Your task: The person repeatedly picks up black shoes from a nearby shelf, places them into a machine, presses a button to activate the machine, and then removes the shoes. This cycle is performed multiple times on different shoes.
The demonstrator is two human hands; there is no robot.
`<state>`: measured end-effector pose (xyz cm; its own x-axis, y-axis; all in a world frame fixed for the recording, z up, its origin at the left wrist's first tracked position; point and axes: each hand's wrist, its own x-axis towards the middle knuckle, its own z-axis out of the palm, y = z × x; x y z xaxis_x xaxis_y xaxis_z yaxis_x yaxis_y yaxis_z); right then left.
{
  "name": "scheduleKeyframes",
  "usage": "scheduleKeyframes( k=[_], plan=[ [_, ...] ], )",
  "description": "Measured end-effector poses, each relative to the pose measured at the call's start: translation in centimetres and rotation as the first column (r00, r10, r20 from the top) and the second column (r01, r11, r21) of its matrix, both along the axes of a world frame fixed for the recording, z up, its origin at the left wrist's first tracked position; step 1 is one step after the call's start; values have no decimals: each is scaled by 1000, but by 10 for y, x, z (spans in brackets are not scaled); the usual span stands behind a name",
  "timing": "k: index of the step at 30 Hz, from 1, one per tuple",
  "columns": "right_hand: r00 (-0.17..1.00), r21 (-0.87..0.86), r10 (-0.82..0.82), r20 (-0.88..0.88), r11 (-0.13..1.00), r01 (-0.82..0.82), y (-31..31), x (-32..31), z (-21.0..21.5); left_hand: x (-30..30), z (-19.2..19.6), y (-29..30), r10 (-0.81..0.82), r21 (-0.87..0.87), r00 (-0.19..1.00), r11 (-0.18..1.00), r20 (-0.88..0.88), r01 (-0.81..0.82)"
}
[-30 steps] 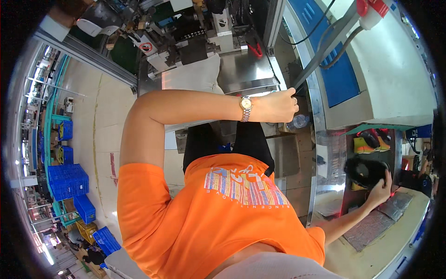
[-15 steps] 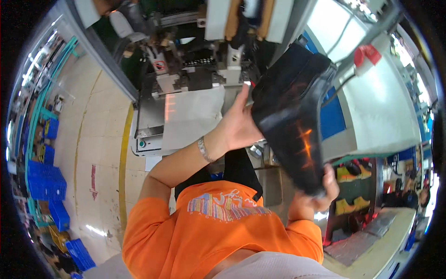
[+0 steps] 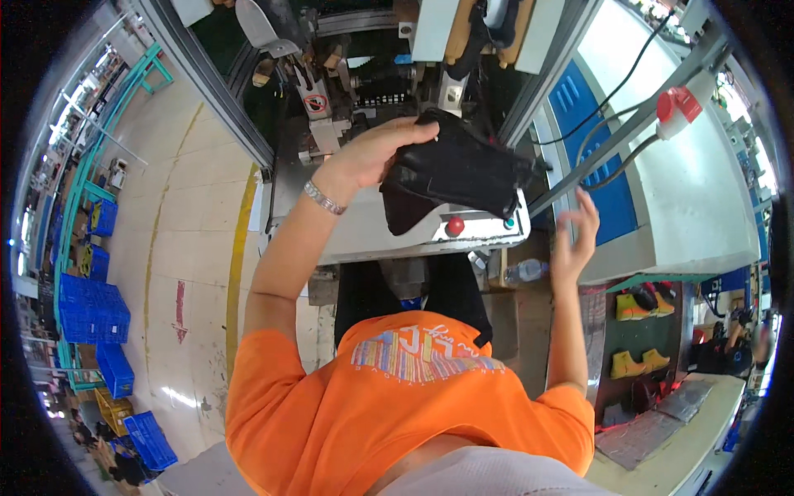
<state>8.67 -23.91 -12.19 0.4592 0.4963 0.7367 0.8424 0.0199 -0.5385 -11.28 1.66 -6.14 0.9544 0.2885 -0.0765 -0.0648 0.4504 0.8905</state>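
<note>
Left hand [image 3: 372, 153] raised, fingers [image 3: 413, 126] curled, gripping; right hand [image 3: 575, 236] open, fingers spread.

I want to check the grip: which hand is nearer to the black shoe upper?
Left. The left hand grips the black shoe upper; the right hand is open beside it, apart.

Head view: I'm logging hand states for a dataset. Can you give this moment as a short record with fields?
left hand: grips the black shoe upper, held over the grey machine panel
right hand: open, fingers spread, holding nothing, beside the panel
panel buttons: red button and a small green one
nearby: plastic bottle under the panel edge
</note>
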Motion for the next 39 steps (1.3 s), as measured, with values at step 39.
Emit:
scheduleKeyframes(
  k=[39],
  plan=[
    [46, 619, 813, -580, 477, -624, 372, -143, 158, -111, 100, 175, 648, 182, 561, 557, 515, -810]
  ],
)
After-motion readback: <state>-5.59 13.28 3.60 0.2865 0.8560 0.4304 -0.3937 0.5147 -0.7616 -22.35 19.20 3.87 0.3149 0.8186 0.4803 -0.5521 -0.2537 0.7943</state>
